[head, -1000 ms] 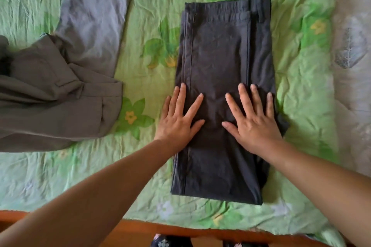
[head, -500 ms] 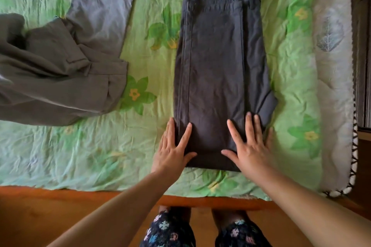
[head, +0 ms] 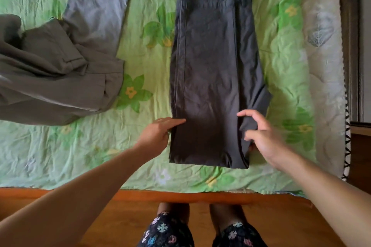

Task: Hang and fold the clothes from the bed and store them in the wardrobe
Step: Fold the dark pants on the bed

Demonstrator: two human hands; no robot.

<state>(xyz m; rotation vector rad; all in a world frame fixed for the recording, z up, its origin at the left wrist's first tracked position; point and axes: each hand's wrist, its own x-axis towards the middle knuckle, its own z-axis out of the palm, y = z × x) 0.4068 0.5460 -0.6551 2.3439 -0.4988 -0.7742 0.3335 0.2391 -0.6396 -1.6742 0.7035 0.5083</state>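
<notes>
The dark trousers (head: 212,70) are lying folded into a long, narrow stack on the green flowered bedspread (head: 285,70), running away from the person with the waistband at the far end and the near fold just ahead of the wrists, between the two hands. The left hand (head: 158,130) is reaching in with its fingers nearly straight, its fingertips resting on the stack's left edge close to the near end, gripping nothing. The right hand (head: 263,136) is sitting over the stack's right edge, directly across from the left hand, its fingers and thumb curving into a loose claw; it is blurred, and I cannot tell whether it is pinching the cloth or only hovering above it. A bulge of dark fabric is sticking out to the side just beyond this hand. Well to the left of the left hand, the grey trousers (head: 60,78) are lying rumpled and unfolded on the same bedspread. Behind both forearms, the wooden bed frame (head: 180,195) is running across, with the person's patterned shorts (head: 170,232) showing below it.
</notes>
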